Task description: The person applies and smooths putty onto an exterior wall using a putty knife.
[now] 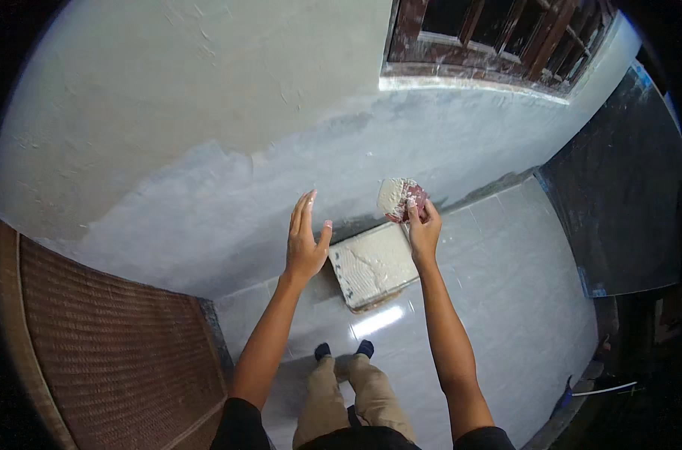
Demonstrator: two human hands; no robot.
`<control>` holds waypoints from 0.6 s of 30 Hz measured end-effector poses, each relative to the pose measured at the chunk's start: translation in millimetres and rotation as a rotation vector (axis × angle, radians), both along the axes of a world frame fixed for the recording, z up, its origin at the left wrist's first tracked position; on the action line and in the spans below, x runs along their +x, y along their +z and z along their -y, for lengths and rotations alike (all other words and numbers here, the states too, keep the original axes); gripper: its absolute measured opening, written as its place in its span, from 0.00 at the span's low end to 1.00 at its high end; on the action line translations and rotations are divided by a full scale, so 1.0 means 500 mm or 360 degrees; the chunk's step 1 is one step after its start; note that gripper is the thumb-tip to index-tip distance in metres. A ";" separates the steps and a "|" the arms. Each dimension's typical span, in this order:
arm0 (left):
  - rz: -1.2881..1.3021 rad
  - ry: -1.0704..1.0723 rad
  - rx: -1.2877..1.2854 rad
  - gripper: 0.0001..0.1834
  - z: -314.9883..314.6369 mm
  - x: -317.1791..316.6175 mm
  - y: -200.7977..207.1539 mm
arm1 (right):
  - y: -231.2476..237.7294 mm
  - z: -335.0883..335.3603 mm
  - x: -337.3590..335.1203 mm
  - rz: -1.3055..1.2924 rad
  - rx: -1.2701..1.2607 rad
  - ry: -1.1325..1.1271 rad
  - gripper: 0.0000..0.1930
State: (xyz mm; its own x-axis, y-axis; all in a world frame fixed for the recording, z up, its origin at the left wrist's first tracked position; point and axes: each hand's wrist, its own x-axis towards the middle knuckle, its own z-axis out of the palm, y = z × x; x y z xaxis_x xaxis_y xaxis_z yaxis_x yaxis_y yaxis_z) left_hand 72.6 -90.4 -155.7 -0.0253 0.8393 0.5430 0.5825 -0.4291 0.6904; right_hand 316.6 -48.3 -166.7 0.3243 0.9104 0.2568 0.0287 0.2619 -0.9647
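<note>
Flat dark-red scraper (pixel 403 193), loaded with cream paste over its outer half, sits pinched between the thumb and fingers of the right hand (pixel 425 231). It lies at about 11 o'clock from that hand's middle, its long axis running roughly from 9:30 to 3:30, with the pasted end pointing toward 9:30. The right hand is the nearer one; the left hand (pixel 305 249), bare and spread with its thumb apart, hangs well away at 9 o'clock. Near the right hand, at 8 o'clock, a white rectangular tub (pixel 340 277) of cream paste (pixel 382 262) stands low, its long axis running from 8 to 2. Beyond the scraper, toward 12, rises a wall with a pale-grey smooth patch (pixel 318 165); from this steep angle I cannot tell whether the scraper touches it. Farther out, at 1 o'clock, is a brown wooden-framed window (pixel 491 64).
</note>
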 end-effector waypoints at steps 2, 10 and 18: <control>0.0044 0.0006 -0.0104 0.32 0.001 0.032 -0.050 | -0.054 0.002 0.037 0.0030 -0.0076 0.0007 0.14; 0.0149 0.0025 -0.0454 0.30 -0.023 0.144 -0.187 | -0.229 -0.037 0.152 0.0333 -0.0436 0.0072 0.12; 0.0304 0.0219 -0.0731 0.28 0.037 0.241 -0.376 | -0.416 -0.038 0.208 0.0907 -0.0530 0.0304 0.09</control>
State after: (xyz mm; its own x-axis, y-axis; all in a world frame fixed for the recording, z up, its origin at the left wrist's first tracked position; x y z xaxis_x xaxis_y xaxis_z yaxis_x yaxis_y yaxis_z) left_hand 193.1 -108.9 -343.5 -0.2151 0.9721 0.0940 0.4574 0.0153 0.8891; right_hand 420.7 -29.2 -374.8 0.0478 0.9982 0.0362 0.5383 0.0048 -0.8427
